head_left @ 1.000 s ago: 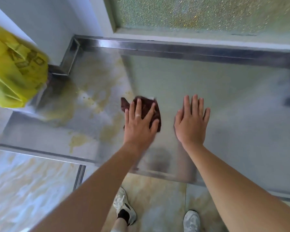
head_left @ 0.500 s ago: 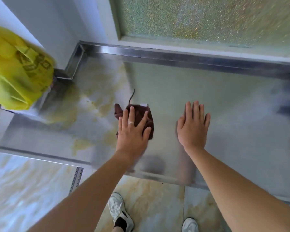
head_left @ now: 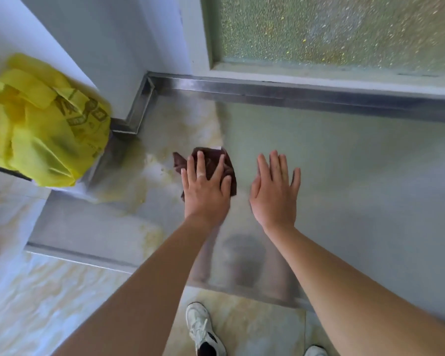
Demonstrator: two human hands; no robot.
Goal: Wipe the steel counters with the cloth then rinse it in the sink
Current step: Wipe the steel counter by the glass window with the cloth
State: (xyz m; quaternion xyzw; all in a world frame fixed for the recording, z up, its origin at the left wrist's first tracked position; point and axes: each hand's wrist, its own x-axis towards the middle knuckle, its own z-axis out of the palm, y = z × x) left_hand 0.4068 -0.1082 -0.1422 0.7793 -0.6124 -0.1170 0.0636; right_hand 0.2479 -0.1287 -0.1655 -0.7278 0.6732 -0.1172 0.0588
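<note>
Item one, my left hand (head_left: 206,187): flat on the dark brown cloth (head_left: 211,163), fingers straight and slightly spread, pressing it onto the steel counter (head_left: 344,176) rather than curling round it. Item two, the cloth itself: bunched under that palm, near the middle of the counter toward its left portion, with a corner poking out to the left and the far edge showing past my fingertips. Item three, my right hand (head_left: 274,190): laid flat on the bare steel just beside the cloth, fingers straight and close together, holding nothing. Item four, yellowish smears (head_left: 149,181): spread over the counter's left part, from the back corner down toward the front edge, just left of the cloth; some of this may be reflection, and I cannot separate the two with certainty. Item five, a yellow plastic bag (head_left: 41,124): at the counter's far left end. Item six, frosted window (head_left: 332,29): behind the raised back rim. Status, as I judge it: wiping is in hand but unfinished, since the stained left portion appears yet to be covered; the surface to the right looks cleaner. No sink is in view, so the rinse is wholly outstanding.
</note>
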